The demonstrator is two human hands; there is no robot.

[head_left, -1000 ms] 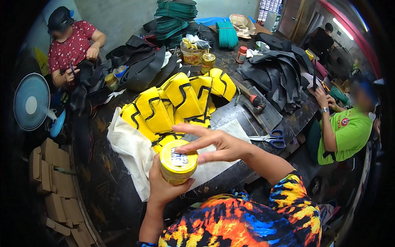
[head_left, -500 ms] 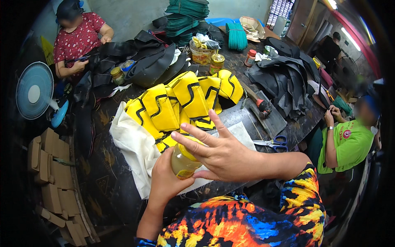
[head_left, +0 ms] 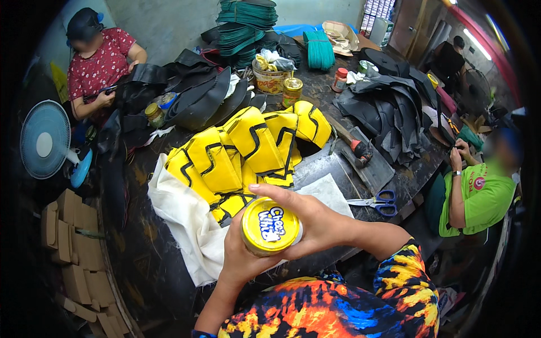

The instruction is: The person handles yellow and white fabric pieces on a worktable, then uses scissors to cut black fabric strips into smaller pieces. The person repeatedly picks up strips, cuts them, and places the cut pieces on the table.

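A glass jar with a yellow lid is held up over the near edge of the table, its lid tipped toward me. My left hand wraps around the jar from the left and below. Around its right side curls my right hand, with one finger stretched behind the lid; the remaining fingers are partly hidden. Just beyond the jar lie several yellow pieces with black edging lines, overlapping in a row. Under them spreads a white cloth.
Blue-handled scissors and a hammer lie to the right. Black sheet pieces are heaped beyond. A tub and another yellow-lidded jar stand farther back. Co-workers sit left and right; a fan stands left.
My right hand has gone from spread fingers beside the jar to closing around its side. The jar has tilted, turning its lid toward me.
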